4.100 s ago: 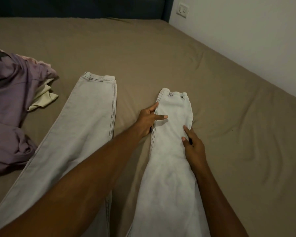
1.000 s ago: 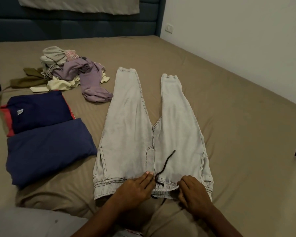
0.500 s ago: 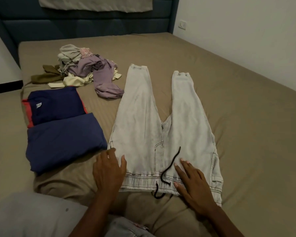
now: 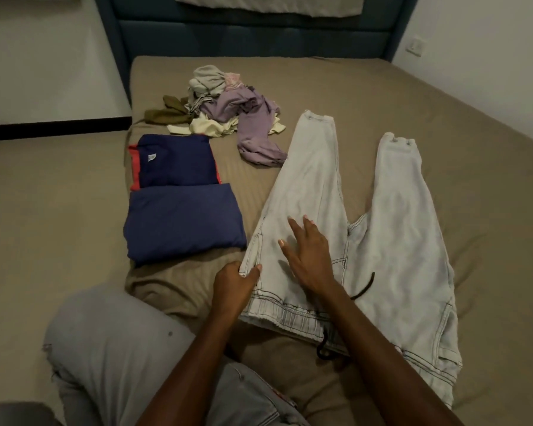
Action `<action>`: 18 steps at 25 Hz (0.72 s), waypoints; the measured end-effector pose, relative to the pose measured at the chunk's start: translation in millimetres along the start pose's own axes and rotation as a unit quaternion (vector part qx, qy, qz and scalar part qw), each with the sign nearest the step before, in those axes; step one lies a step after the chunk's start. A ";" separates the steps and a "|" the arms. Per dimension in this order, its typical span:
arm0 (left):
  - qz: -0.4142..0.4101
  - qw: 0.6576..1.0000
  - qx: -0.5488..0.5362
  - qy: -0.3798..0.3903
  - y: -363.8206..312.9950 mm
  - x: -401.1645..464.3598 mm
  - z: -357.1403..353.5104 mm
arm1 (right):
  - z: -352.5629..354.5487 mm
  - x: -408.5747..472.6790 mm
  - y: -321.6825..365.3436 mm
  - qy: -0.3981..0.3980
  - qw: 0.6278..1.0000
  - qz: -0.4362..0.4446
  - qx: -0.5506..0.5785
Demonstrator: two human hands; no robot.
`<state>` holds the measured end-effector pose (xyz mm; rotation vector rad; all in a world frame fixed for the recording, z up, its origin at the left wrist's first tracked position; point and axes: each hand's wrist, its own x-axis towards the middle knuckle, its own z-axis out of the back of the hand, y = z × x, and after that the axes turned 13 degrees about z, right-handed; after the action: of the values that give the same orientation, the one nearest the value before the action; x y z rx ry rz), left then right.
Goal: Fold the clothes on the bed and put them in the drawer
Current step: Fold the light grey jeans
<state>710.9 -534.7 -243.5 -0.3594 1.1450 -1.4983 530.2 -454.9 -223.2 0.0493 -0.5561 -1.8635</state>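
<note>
Pale grey jogger trousers point(image 4: 394, 229) lie flat on the tan bed point(image 4: 443, 124), legs pointing away, waistband near me with a black drawstring point(image 4: 363, 290). My left hand point(image 4: 234, 281) pinches the trousers' left side seam just above the waistband. My right hand point(image 4: 308, 253) reaches across and lies flat with spread fingers on the left hip area. Two folded navy garments point(image 4: 182, 219) sit to the left of the trousers. A heap of unfolded clothes point(image 4: 228, 106) in purple, cream, grey and olive lies farther back.
My knee in grey trousers point(image 4: 114, 342) rests at the bed's near left corner. A dark blue padded headboard point(image 4: 259, 35) stands at the far end. A white wall with a socket point(image 4: 416, 46) runs along the right. No drawer is in view.
My left hand has gone from lying flat on the waistband corner to pinching the side seam. My right hand has crossed from the drawstring to the left hip. The view has shifted rightward.
</note>
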 end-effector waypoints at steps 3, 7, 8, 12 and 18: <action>0.007 1.000 0.000 0.007 2.7 2.5 -0.4 | -22.5 66.6 15.7 0.045 0.999 -0.006 0.009; 0.020 0.999 -0.016 0.026 0.2 2.6 3.9 | -54.5 126.8 19.3 0.106 0.992 -0.054 -0.046; 0.014 0.999 -0.017 0.030 -2.0 2.2 5.1 | -60.7 139.0 18.1 0.114 0.988 -0.073 -0.068; -0.055 0.998 0.000 0.014 -3.7 -2.3 2.0 | -68.4 190.0 9.5 0.130 0.975 -0.128 -0.126; -0.130 0.990 -0.041 0.031 -1.2 4.6 -5.1 | -64.8 268.3 -36.1 0.154 0.958 -0.165 -0.177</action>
<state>705.0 -536.6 -246.6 -0.5370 1.2488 -1.7011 419.8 -710.3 -232.6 0.2001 0.0105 -2.2023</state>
